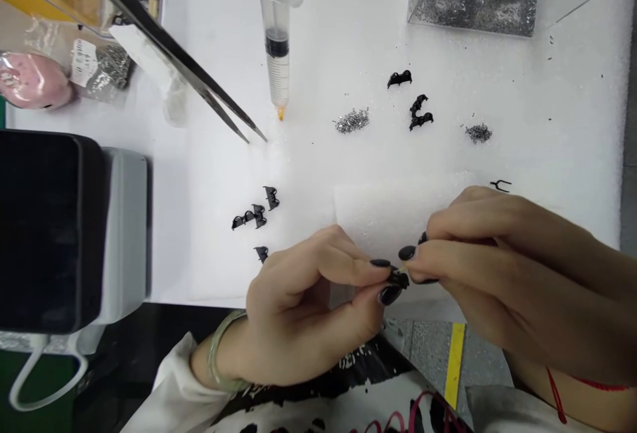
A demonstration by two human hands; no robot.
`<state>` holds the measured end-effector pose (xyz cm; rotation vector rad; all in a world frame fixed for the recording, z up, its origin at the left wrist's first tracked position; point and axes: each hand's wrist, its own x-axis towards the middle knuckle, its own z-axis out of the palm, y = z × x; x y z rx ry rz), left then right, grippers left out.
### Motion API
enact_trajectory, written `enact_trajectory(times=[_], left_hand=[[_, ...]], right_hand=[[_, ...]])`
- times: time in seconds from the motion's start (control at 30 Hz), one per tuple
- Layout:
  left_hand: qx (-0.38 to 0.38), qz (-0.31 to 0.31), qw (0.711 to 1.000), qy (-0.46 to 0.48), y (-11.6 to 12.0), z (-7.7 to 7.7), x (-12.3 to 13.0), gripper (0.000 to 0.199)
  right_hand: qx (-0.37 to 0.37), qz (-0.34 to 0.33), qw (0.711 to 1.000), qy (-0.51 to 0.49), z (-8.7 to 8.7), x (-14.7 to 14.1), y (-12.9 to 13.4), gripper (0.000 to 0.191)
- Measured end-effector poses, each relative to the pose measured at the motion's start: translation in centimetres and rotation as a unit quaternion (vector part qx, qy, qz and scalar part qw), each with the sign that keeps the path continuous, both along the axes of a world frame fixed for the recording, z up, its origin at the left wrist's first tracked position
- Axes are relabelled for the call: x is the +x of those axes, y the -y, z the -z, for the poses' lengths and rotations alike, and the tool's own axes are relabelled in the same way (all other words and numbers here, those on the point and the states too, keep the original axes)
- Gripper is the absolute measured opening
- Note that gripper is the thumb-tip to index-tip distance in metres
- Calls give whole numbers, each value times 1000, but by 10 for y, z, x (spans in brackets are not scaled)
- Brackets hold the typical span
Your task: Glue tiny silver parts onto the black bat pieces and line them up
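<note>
My left hand (318,307) pinches a small black plastic part (399,279) between thumb and index finger, near the front edge of the white foam sheet. Close against it, my right hand (497,260) is closed in a pinch; a thin pale stick (403,268) shows at its fingertips, its tip at the black part. Most of that stick is hidden by the fingers. More black parts of similar look lie left of my left hand (258,215) and farther back (421,113). A small black forked piece (500,185) lies just behind my right hand.
Two little heaps of tiny metal pieces (352,121) (478,132) sit on the foam. A syringe (277,55) and tweezers (184,61) point toward me. Clear boxes (472,2) stand at the back. At left are a dark-screened device (44,231) and a pink wrapped object (34,80).
</note>
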<state>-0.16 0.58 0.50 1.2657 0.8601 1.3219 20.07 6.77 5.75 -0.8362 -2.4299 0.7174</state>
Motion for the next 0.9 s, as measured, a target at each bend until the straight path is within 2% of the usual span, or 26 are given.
enact_trajectory(times=[0.13, 0.37, 0.67, 0.9], left_hand=[[11, -10, 1000, -9, -1, 0, 1, 29], [10, -10, 1000, -13, 2, 2, 2, 33], [-3, -11, 1000, -4, 2, -1, 2, 34], [-32, 0, 999, 8, 4, -1, 1, 36]], right_hand=[[29, -2, 1000, 8, 0, 2, 1, 22], [34, -37, 999, 21, 1, 5, 0, 19], [46, 54, 996, -51, 15, -7, 7, 21], [8, 40, 997, -73, 18, -6, 6, 20]])
